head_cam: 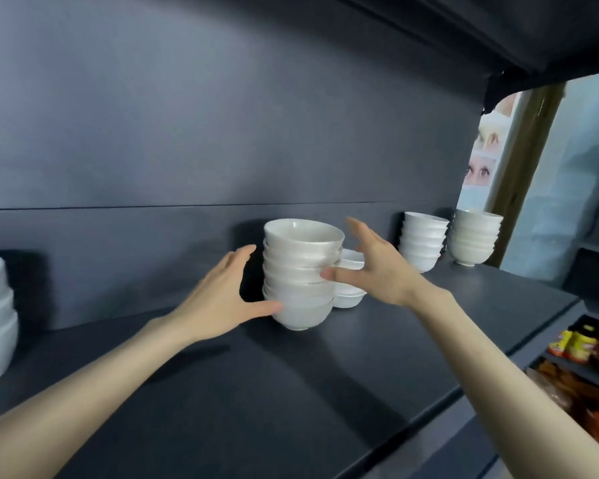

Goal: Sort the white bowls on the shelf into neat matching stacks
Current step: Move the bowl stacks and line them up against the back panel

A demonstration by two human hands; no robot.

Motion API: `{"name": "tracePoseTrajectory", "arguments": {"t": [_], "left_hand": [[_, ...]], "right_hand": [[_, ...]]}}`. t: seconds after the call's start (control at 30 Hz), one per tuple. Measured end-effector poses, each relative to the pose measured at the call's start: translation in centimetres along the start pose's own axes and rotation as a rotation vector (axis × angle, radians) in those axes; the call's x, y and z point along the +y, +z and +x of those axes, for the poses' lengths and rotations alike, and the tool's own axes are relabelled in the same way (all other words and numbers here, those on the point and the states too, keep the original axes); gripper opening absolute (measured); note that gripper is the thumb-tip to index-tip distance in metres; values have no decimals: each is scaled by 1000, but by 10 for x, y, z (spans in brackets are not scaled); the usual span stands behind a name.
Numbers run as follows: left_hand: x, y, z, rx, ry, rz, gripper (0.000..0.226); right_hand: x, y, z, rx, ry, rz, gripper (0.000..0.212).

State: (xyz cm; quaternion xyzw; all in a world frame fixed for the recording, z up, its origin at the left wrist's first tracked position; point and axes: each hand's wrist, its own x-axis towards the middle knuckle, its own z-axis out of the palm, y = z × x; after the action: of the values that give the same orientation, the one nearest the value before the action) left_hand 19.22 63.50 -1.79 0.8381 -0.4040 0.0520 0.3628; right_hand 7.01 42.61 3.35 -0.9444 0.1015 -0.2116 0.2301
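white bowl stack (300,274) | low bowls (348,299) just behind | grey shelf (291,392)

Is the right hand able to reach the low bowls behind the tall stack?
Probably yes. The right hand is beside the tall stack, just in front of the low bowls, with nothing between them. Its thumb touches the tall stack, so it would have to shift over first.

A tall stack of white bowls (300,271) stands on the dark shelf (291,392). The left hand (222,299) and right hand (377,267) flank it with fingers spread (each thumb touches its side). A low stack (351,292) sits just behind, right of it.
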Motion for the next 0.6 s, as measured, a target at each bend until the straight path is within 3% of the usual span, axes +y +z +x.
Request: {"name": "tracePoseTrajectory", "arguments": {"t": [0.4,0.6], "left_hand": [[-7,65,41,-5,-154,-544,120],[3,78,40,123,-217,-551,101]], "right_hand": [[42,23,61,-177,-11,492,125],[55,24,69,-219,-92,541,123]]}}
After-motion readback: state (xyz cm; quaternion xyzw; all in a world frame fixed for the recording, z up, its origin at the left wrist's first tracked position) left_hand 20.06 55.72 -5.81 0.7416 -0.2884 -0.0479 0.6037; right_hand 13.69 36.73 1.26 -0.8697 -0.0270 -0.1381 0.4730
